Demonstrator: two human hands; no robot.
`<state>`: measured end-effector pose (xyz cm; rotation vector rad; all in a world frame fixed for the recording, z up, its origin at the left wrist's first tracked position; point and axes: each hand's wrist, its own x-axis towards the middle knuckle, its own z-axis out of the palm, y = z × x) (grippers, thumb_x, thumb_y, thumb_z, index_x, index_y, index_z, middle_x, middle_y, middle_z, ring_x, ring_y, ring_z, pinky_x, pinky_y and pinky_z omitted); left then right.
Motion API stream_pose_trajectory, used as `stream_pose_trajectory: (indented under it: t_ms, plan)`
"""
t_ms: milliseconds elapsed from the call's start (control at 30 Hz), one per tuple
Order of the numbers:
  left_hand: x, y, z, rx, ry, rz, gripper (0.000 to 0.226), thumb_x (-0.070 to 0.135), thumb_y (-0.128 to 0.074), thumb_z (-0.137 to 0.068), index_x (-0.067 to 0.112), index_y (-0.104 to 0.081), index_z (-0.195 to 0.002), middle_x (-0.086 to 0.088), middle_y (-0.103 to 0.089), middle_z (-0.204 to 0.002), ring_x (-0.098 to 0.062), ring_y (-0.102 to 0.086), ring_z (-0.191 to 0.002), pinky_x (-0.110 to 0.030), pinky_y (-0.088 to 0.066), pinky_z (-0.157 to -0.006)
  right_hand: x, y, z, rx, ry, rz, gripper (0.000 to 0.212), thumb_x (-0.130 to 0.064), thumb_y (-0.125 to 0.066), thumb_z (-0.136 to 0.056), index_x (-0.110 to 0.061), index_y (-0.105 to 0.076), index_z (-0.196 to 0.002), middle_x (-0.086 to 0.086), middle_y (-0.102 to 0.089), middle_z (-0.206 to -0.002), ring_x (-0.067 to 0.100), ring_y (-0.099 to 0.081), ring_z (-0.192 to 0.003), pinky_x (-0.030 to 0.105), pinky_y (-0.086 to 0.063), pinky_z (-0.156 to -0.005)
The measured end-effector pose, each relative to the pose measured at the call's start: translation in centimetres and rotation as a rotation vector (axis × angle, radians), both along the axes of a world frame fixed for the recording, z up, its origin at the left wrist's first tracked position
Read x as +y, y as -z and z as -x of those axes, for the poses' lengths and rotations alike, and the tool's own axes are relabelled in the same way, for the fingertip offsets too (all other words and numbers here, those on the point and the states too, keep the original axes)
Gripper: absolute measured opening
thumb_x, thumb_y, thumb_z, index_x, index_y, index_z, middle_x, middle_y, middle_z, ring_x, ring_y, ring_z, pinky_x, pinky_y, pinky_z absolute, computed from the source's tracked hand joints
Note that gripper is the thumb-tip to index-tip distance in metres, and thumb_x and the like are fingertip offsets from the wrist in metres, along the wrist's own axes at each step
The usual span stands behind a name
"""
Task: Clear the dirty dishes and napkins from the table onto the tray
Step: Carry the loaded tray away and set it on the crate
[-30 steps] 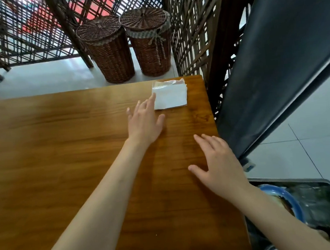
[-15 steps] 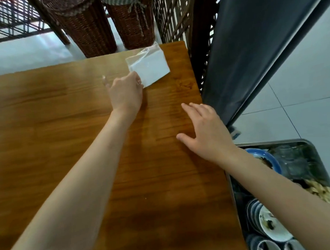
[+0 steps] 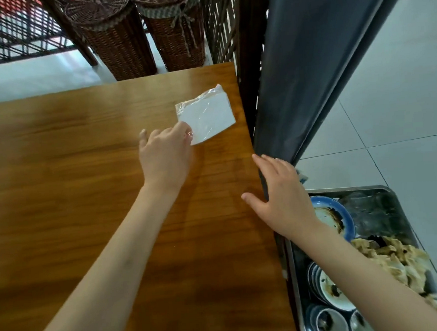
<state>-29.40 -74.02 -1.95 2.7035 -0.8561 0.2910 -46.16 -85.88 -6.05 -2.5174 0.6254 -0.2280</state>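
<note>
Napkin pack [image 3: 206, 117], white in clear plastic wrap, lies at the far right part of the wooden desk [image 3: 70, 175], near the right edge. It sits skewed: long axis runs from near-left up to far-right, w/ the loose crinkled wrap end toward the far side. Near-left corner is at the left hand [image 3: 166, 154].

Left hand: fingers curled, pinching the pack's near-left corner betw. thumb and fingertips; pinky sticks out to the left. Can't tell whether the pack is lifted or flat on the desk.

Right hand [image 3: 283, 199]: fingers straight and slightly spread, palm down, holding nothing, over the desk's right edge w/ thumb out to the left. Well apart from the pack.

Metal tray [image 3: 392, 194] is below and right of the desk, on the floor side. In it: blue-rimmed plate [image 3: 333, 218] w/ dark sauce smears at the far end, stack of small dishes [image 3: 326, 287] nearer, a pile of crumpled yellowish stuff [image 3: 397, 261] on the right, some clear glassware, blurry.

Beyond the desk: two wicker baskets [image 3: 123, 42] w/ lids, lattice screen [image 3: 217, 23], dark curtain [image 3: 308, 55] hanging just beside the desk's right edge.
</note>
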Motion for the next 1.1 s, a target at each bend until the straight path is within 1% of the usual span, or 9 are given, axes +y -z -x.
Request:
stream_pose_trajectory:
  t_ms: [233,333,400,467,533,667,800,1000,1100]
  plan:
    - [-0.9,-0.1,8.4,0.056,-0.002,0.035,0.018,0.024,-0.053,-0.095,0.017,-0.067,-0.104,-0.006,-0.07,-0.109,-0.028,-0.06,-0.108,-0.046,-0.029,-0.109,-2.8,0.1,9.0,0.058,0.016,0.004,0.076,-0.042,-0.065,-0.082,-0.018,-0.031,-0.145,0.003,-0.038,-0.146,0.021,-0.026,-0.137,0.038,-0.026,-0.114]
    - [-2.2,0.7,12.6,0.078,0.028,0.043,0.02,0.025,-0.053,-0.094,0.016,-0.068,-0.103,-0.005,-0.07,-0.105,-0.025,-0.062,-0.098,-0.036,-0.046,-0.087,-4.6,0.5,13.3,0.09,0.013,0.013,0.075,-0.041,-0.066,-0.082,-0.017,-0.031,-0.145,0.001,-0.038,-0.145,0.019,-0.025,-0.136,0.035,-0.022,-0.115]
    - [-3.2,1.2,15.2,0.077,0.065,0.064,0.018,0.023,-0.056,-0.093,0.014,-0.069,-0.1,-0.006,-0.071,-0.098,-0.024,-0.062,-0.086,-0.026,-0.043,-0.068,-5.7,0.8,15.9,0.108,0.0,0.035,0.075,-0.039,-0.066,-0.081,-0.015,-0.033,-0.144,0.002,-0.04,-0.144,0.019,-0.027,-0.135,0.032,-0.02,-0.114]
    - [-4.4,1.6,17.7,0.077,0.081,0.08,0.016,0.022,-0.058,-0.092,0.013,-0.07,-0.096,-0.006,-0.071,-0.092,-0.023,-0.061,-0.081,-0.022,-0.035,-0.061,-6.8,1.2,18.4,0.112,0.0,0.037,0.073,-0.036,-0.07,-0.079,-0.011,-0.039,-0.14,0.004,-0.045,-0.141,0.022,-0.033,-0.132,0.033,-0.021,-0.113]
    - [-5.5,2.1,20.0,0.097,0.082,0.091,0.014,0.021,-0.058,-0.092,0.014,-0.069,-0.096,-0.005,-0.071,-0.09,-0.022,-0.06,-0.08,-0.022,-0.038,-0.056,-7.7,1.6,20.7,0.118,-0.008,0.018,0.072,-0.037,-0.071,-0.079,-0.011,-0.04,-0.139,0.005,-0.045,-0.14,0.024,-0.034,-0.132,0.034,-0.021,-0.113]
    - [-8.2,3.7,24.5,0.142,0.067,0.08,0.011,0.02,-0.059,-0.092,0.017,-0.068,-0.097,-0.003,-0.07,-0.09,-0.021,-0.06,-0.082,-0.028,-0.045,-0.056,-9.9,2.9,25.1,0.186,-0.053,-0.003,0.075,-0.046,-0.062,-0.083,-0.018,-0.031,-0.145,0.0,-0.038,-0.146,0.021,-0.025,-0.137,0.036,-0.023,-0.115]
    - [-10.1,6.3,26.9,0.213,0.016,0.034,0.013,0.021,-0.055,-0.093,0.018,-0.066,-0.1,-0.002,-0.068,-0.094,-0.023,-0.058,-0.088,-0.039,-0.05,-0.067,-11.5,4.3,27.5,0.22,-0.091,0.003,0.075,-0.047,-0.061,-0.083,-0.021,-0.029,-0.146,-0.003,-0.037,-0.147,0.019,-0.024,-0.138,0.035,-0.019,-0.116]
    - [-12.9,12.4,27.5,0.273,0.004,-0.116,0.017,0.023,-0.052,-0.094,0.022,-0.065,-0.105,0.001,-0.067,-0.1,-0.02,-0.056,-0.093,-0.026,-0.037,-0.063,-13.0,7.2,30.1,0.202,-0.074,0.019,0.078,-0.034,-0.077,-0.073,-0.015,-0.042,-0.139,0.003,-0.051,-0.136,0.025,-0.042,-0.129,0.035,-0.021,-0.108]
    - [-13.7,16.0,26.9,0.289,0.008,-0.179,0.018,0.022,-0.051,-0.094,0.024,-0.066,-0.104,0.003,-0.067,-0.1,-0.019,-0.056,-0.091,-0.026,-0.034,-0.061,-13.5,9.5,30.8,0.271,-0.083,0.008,0.076,-0.044,-0.065,-0.082,-0.02,-0.031,-0.145,-0.002,-0.038,-0.146,0.021,-0.028,-0.138,0.033,-0.014,-0.115]
